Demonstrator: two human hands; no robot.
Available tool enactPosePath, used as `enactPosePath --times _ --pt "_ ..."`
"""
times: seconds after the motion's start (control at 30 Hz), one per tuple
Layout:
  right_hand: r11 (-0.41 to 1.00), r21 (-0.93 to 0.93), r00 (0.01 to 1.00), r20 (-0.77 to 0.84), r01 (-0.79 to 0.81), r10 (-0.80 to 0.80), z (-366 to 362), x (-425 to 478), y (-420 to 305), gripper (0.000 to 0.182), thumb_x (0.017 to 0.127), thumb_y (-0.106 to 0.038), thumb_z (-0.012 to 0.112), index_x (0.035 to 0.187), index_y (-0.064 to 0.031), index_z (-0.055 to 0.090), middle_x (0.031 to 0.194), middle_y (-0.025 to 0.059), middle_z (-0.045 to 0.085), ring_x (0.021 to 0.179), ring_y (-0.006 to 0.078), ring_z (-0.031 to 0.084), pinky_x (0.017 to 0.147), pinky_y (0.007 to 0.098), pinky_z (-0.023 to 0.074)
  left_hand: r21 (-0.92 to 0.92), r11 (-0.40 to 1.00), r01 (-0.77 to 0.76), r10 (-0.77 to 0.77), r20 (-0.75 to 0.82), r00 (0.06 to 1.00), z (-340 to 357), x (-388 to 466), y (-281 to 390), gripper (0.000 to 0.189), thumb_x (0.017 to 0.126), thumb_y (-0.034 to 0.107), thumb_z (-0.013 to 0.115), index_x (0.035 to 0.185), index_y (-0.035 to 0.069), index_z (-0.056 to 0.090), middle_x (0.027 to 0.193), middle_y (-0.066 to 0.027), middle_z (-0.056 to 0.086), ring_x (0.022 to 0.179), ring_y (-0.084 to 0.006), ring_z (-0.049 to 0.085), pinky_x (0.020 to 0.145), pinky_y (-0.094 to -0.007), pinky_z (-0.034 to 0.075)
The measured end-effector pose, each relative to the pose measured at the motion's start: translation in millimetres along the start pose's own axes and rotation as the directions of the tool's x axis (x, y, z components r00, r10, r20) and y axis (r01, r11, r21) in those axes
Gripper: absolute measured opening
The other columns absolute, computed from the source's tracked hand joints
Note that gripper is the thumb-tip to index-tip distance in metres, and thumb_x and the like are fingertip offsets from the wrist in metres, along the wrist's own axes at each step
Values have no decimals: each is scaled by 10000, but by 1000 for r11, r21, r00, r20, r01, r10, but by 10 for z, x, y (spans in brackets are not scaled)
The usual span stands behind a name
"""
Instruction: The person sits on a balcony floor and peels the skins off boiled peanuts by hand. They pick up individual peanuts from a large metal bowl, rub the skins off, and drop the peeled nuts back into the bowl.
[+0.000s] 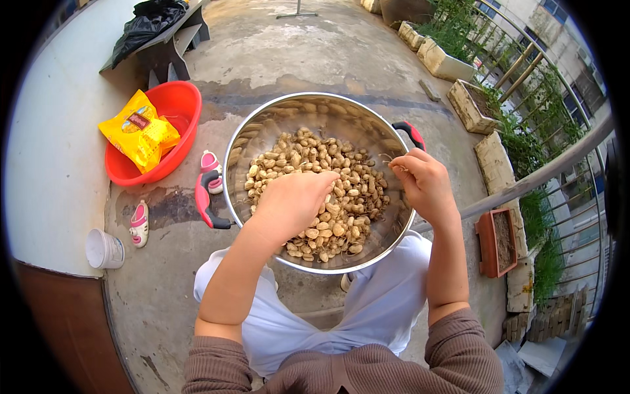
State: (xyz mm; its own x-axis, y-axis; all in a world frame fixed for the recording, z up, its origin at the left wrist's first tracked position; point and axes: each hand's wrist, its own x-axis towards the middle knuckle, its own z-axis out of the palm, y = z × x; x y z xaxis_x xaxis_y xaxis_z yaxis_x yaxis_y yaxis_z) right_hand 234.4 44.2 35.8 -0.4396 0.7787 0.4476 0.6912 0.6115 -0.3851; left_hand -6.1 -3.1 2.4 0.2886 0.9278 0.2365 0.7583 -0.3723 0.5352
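Note:
A wide stainless steel pot [271,122] with red-and-black side handles sits before me at my knees. Unshelled peanuts [339,229] are heaped inside it, paler on the left and darker on the right. My left hand [295,199] reaches over the middle of the heap, palm down. Its fingertips point right, and the hand itself hides whatever may be under them. At the pot's right rim, my right hand [422,181] has thumb and fingers pinched together. A thin root strand [385,157] pokes out from that pinch over the peanuts.
On the left, a red plastic basin [189,125] holds a yellow plastic bag [130,123]. Pink-and-white shoes [140,224] and a white bucket [103,250] stand on the concrete floor. A black bag [147,27] lies on a bench. Planters [497,242] line the railing [521,189] at right.

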Motion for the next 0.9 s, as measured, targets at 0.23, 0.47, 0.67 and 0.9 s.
enactPosePath --times 0.23,0.47,0.67,0.9 --pt "723 -669 974 -7 -172 225 -302 -94 748 178 771 -111 698 947 -86 696 978 86 617 940 293 596 780 363 478 146 984 -106 80 170 982 19 -25 -160 152 837 169 608 951 91 672 859 -94 624 867 -296 611 771 -405 492" --pt "993 -1 717 692 118 -85 400 97 -34 284 757 -200 719 1019 -105 667 946 86 607 876 291 619 767 389 495 187 978 -92 54 199 979 10 -14 -172 132 841 174 591 904 85 665 856 -92 622 860 -289 614 769 -402 491" --pt "962 -220 650 758 161 64 813 66 -135 247 750 -195 704 955 -68 649 812 159 662 795 312 659 706 407 529 192 978 -87 51 181 982 -18 -50 -201 127 847 163 567 884 78 654 844 -95 629 843 -292 623 750 -408 496" --pt "998 -6 752 657 70 -49 773 114 149 95 744 -110 637 752 -17 650 755 170 650 723 340 638 662 403 514 193 979 -72 35 190 981 1 -37 -178 124 833 122 549 887 76 651 850 -94 631 866 -291 625 758 -411 499"
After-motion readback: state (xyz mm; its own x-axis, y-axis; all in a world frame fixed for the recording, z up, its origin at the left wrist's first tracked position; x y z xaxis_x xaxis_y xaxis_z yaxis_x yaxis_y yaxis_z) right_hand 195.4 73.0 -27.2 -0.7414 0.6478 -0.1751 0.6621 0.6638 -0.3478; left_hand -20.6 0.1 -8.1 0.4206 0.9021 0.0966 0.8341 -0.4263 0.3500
